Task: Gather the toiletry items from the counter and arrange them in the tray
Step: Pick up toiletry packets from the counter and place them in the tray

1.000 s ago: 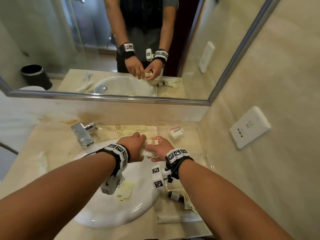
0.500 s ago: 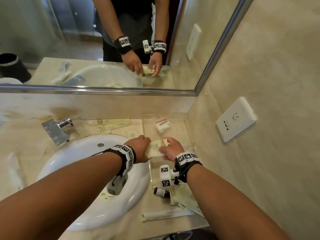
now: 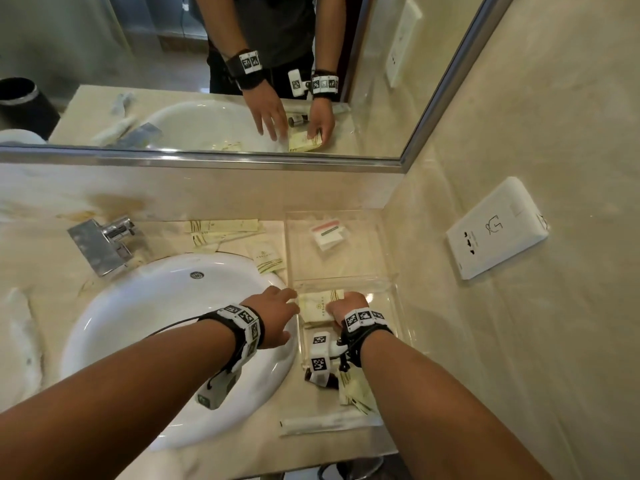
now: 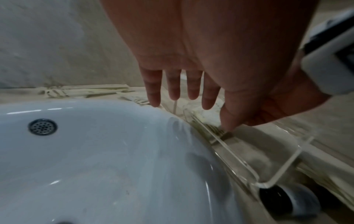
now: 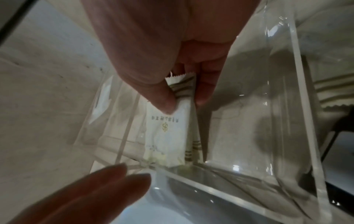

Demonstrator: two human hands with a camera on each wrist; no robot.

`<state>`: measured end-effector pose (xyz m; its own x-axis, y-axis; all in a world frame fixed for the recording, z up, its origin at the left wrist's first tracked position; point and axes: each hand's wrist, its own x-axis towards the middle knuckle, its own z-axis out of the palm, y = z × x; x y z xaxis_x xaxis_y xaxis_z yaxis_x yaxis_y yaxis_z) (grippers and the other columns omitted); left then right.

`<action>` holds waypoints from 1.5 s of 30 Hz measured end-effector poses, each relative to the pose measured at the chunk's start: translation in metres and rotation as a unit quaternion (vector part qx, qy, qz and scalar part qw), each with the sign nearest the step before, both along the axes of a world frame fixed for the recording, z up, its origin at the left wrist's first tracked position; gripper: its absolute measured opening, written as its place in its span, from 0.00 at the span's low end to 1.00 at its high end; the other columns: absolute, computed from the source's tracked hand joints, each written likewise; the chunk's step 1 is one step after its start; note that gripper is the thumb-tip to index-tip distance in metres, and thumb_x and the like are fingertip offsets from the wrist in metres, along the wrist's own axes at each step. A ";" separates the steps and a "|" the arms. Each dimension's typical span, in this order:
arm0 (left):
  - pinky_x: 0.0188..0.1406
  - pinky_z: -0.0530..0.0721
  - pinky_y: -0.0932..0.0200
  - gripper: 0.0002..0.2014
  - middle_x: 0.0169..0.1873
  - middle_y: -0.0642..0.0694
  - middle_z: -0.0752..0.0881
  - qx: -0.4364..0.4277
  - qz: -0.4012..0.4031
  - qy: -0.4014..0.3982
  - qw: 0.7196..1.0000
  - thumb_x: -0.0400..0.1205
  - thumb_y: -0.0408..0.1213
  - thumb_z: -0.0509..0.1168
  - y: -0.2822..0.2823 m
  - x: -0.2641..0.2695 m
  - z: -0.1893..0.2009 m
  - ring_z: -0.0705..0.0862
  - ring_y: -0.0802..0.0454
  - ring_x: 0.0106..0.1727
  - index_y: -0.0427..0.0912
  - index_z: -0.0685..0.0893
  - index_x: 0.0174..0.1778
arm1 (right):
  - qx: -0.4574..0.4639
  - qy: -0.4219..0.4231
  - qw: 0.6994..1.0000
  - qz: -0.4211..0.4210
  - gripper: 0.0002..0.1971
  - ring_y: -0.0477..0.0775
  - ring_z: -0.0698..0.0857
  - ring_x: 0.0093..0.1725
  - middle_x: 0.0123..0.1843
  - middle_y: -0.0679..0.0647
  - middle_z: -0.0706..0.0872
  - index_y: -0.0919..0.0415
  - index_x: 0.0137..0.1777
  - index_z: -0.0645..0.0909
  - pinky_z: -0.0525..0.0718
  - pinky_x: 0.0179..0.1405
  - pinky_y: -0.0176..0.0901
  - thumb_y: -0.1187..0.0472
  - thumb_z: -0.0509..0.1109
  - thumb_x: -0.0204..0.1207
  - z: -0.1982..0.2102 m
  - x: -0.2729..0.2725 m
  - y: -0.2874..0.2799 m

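Note:
A clear acrylic tray (image 3: 393, 282) stands on the counter right of the sink. My right hand (image 3: 341, 306) is down inside its near compartment. In the right wrist view its thumb and fingers (image 5: 205, 94) pinch a small stack of cream sachets (image 5: 168, 128) standing on edge on the tray floor (image 5: 239, 121). From the head camera the same sachets (image 3: 317, 308) show just left of that hand. My left hand (image 3: 277, 313) hovers over the sink rim beside the tray wall (image 4: 229, 151) with straight, spread fingers (image 4: 174, 89), holding nothing. A white and red packet (image 3: 329, 233) lies in the far compartment.
More cream sachets (image 3: 225, 228) lie behind the white sink (image 3: 156, 323), one (image 3: 266, 258) at its rim. In front of the tray are a small dark bottle (image 3: 329, 381), sachets (image 3: 353, 393) and a long clear-wrapped item (image 3: 325, 422). Faucet (image 3: 100, 244) at back left; wall socket (image 3: 495, 230) on the right.
Both hands carried the sachets rightward from above the sink into the tray. My left hand has let go and opened; the right hand still holds them, lower now.

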<state>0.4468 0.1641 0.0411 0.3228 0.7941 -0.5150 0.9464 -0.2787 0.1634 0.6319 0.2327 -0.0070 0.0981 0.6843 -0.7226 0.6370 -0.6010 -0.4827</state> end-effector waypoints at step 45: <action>0.73 0.75 0.43 0.26 0.84 0.46 0.59 0.063 0.054 -0.078 0.994 0.85 0.48 0.59 -0.010 0.027 -0.006 0.64 0.42 0.81 0.48 0.69 0.80 | 0.133 -0.052 0.981 0.132 0.13 0.50 0.87 0.60 0.61 0.49 0.89 0.51 0.62 0.87 0.83 0.66 0.45 0.58 0.73 0.78 0.022 0.096 -0.052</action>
<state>0.4735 0.1537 0.0355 0.3001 0.8831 -0.3605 0.9379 -0.2041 0.2806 0.7276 0.1803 0.0152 -0.0439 0.8583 -0.5112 0.8068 -0.2713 -0.5248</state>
